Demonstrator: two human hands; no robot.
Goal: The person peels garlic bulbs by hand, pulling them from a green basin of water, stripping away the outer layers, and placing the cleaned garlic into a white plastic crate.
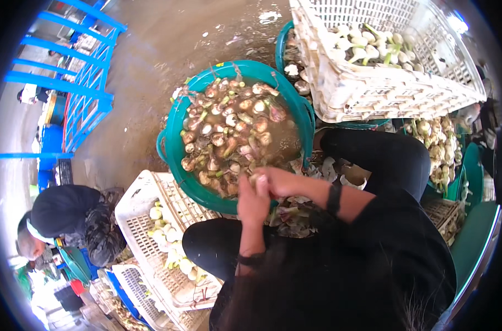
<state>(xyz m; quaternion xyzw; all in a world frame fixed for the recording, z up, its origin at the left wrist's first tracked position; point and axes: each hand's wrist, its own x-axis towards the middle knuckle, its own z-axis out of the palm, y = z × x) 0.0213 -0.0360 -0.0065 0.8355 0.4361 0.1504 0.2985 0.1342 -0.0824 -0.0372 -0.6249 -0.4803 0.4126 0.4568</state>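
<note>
Both hands work at the near rim of the round green plastic tub (171, 144), which is filled with murky water and unpeeled, brown-skinned bulbs (229, 129). The left hand (252, 203) and the right hand (277, 182) meet over a single pale bulb (256, 178); the fingers of both are closed around it, the right hand's wrapped over its top. How much of its skin is off cannot be told, as the hands cover most of it.

Status of the work, as judged from the containers:
- Done: a small batch of clean white bulbs (165, 234) lies in the white slatted plastic crate (138, 201) at the person's left knee. This crate is only partly filled.
- Done: a second white slatted crate (372, 94), resting tilted beyond the tub, holds more white bulbs with green stems.
- Left: the tub holds many unpeeled bulbs, nearly to the waterline.
- Waste: peeled skins (292, 218) lie heaped on the ground between the knees.

The work appears well short of completion
</note>
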